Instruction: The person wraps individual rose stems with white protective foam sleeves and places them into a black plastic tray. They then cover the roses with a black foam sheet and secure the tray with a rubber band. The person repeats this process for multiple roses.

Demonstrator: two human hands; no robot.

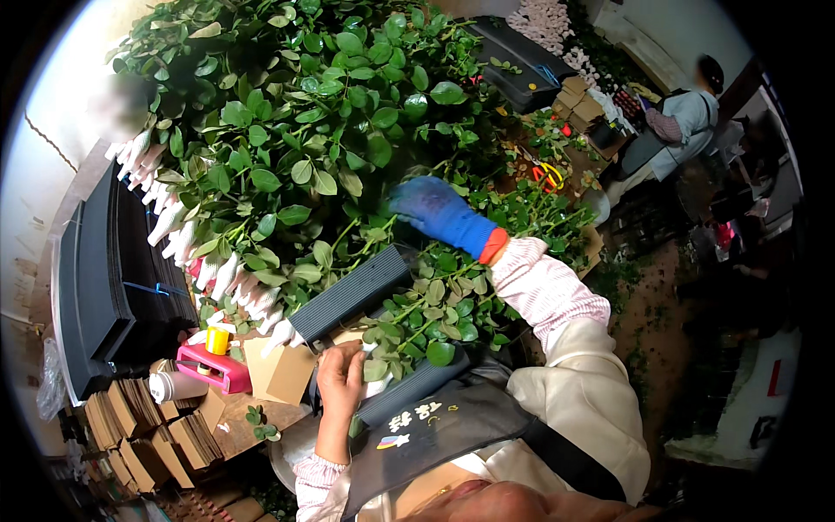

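A dark grey corrugated sheet (352,296) stands folded open in front of me, its lower flap against my apron. Leafy cut stems (426,322) lie between the flaps, with a few white-sleeved flower heads (283,335) beside their left end. My bare left hand (339,378) is at the sheet's left end, fingers curled around its edge. My right hand (435,209), in a blue glove with an orange cuff, reaches forward into the big heap of green leafy stems (322,130). Its fingers are blurred and partly among leaves, so its grip cannot be made out.
At left are a stack of dark sheets (113,261), a pink tape dispenser (217,367) with yellow tape (217,340), a white cup (178,385) and folded cardboard pieces (139,426). Yellow-and-red-handled scissors (548,177) lie far right. Another person (683,130) works beyond them.
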